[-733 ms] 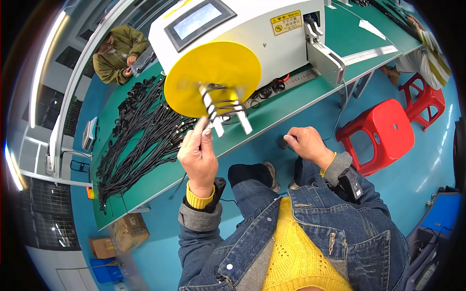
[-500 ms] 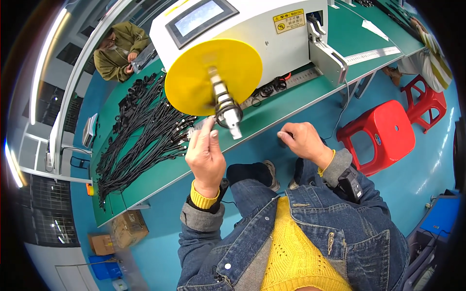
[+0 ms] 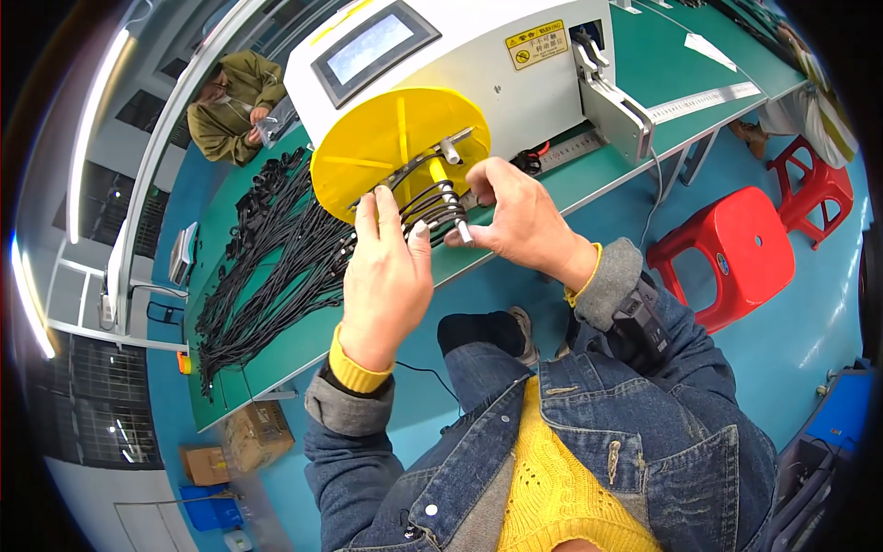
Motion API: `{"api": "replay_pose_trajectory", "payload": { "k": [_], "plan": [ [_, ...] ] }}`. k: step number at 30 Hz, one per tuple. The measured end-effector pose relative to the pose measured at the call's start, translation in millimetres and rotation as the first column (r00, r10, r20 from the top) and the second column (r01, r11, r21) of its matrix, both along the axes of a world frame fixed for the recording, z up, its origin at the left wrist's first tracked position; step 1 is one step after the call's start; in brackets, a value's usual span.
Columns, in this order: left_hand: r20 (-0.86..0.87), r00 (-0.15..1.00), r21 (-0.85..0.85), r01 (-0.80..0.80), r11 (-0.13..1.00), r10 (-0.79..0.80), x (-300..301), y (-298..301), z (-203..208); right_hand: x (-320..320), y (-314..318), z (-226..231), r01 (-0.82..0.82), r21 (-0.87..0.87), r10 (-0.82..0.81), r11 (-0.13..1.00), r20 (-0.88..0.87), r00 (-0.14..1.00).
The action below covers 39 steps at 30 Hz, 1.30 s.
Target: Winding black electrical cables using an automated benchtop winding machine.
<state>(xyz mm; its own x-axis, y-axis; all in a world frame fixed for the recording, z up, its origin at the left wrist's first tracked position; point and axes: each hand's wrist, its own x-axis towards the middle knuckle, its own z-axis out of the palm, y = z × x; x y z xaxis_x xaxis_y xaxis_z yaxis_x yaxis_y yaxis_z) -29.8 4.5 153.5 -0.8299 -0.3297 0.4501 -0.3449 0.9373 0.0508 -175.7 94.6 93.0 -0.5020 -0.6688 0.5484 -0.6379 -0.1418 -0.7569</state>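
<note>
A coil of black cable (image 3: 425, 204) is wound around the pegs in front of a yellow disc (image 3: 354, 156) on the white machine. My left hand (image 3: 391, 276) is at the coil's left side, fingers stretched upward and thumb apart, its tips close to the cable. From the right, my right hand (image 3: 529, 221) reaches in with bent fingers, and a gap shows between index finger and thumb. Its thumb tip lies by the lower end of a metal peg (image 3: 462, 228). Whether either hand presses on the coil is unclear.
Many black cables (image 3: 276, 258) lie spread on the green table (image 3: 221, 405). A screen (image 3: 372, 51) tops the machine; a metal ruler (image 3: 704, 101) lies right. Red stools (image 3: 736, 253) stand at the right. Cardboard boxes (image 3: 258, 432) sit on the floor. Another person (image 3: 235, 106) works across the table.
The disc and pegs, blurred before, now look sharp, turned to another angle. My right hand has moved up and left to the coil; my left hand has shifted slightly, its fingers now beside the cable.
</note>
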Motion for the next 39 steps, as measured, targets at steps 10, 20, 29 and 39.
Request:
{"api": "replay_pose_trajectory", "payload": {
  "k": [10,20,29,39],
  "plan": [
    [0.044,0.966,0.284,0.232,0.930,-0.254,3.9,-28.5,0.5,-11.9,-17.6,-9.4,-0.183,-0.160,0.187,0.970,0.013,0.982],
    [-0.086,0.952,0.314,0.305,0.899,-0.293,0.1,-17.1,-0.3,32.9,-14.3,-14.5,-0.019,-0.208,0.040,0.978,0.099,0.994],
    [-0.045,0.980,0.265,0.199,0.944,-0.194,1.5,-2.2,-3.0,43.8,-3.4,-8.3,0.040,-0.057,-0.037,0.998,0.063,0.997],
    [-0.071,0.950,0.990,0.104,0.093,-0.305,35.4,17.9,-60.5,57.5,40.9,-77.5,-0.160,0.305,0.183,0.939,-0.049,0.982]
  ]
}}
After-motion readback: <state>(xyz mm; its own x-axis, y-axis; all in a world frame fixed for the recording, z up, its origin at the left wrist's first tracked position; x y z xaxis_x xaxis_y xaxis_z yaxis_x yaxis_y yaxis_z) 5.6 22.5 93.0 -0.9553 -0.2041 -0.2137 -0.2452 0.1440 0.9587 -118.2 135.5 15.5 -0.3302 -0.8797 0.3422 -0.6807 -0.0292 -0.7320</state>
